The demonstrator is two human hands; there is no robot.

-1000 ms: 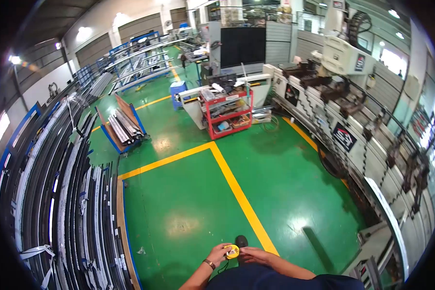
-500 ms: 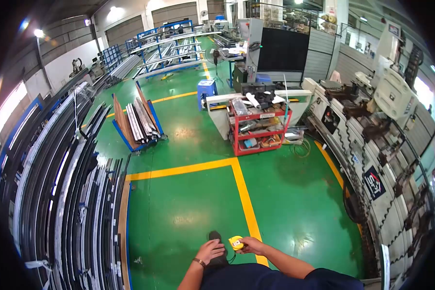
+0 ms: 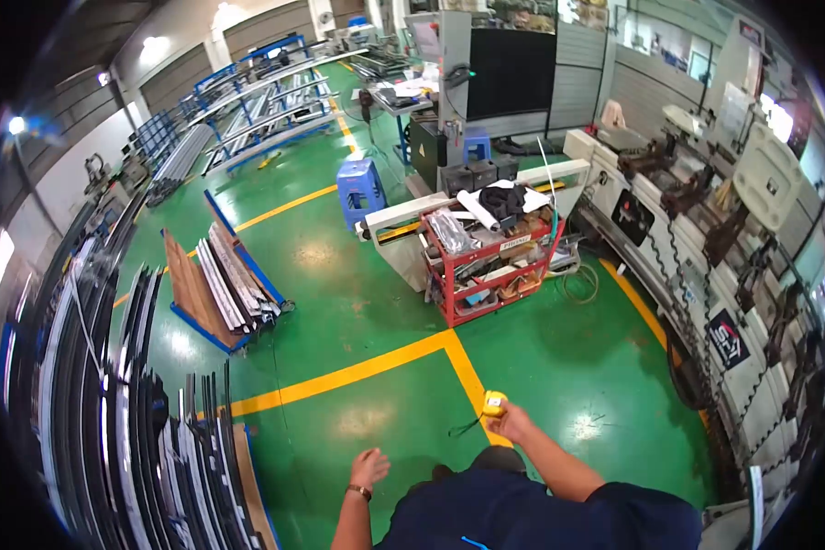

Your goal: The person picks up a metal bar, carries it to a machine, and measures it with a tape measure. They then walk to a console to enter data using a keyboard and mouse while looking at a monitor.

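My right hand (image 3: 511,423) is closed around a yellow tape measure (image 3: 494,403), held out over the green floor with a dark wrist strap dangling from it. The tape's blade is not visible. Lower and to the left, my left hand (image 3: 369,467) hangs in the air with loosely bent fingers and nothing in it. A watch or bracelet (image 3: 359,492) circles that wrist.
Ahead stands a red tool cart (image 3: 449,289) heaped with parts, near a blue stool (image 3: 361,192). Long metal profiles (image 3: 128,431) fill the left side, beside a wooden rack (image 3: 192,289). A large machine (image 3: 651,247) lines the right.
The view has moved forward, so the cart and racks look nearer. My hands have drawn apart: the right one with the tape measure rises and goes right, the left one goes left.
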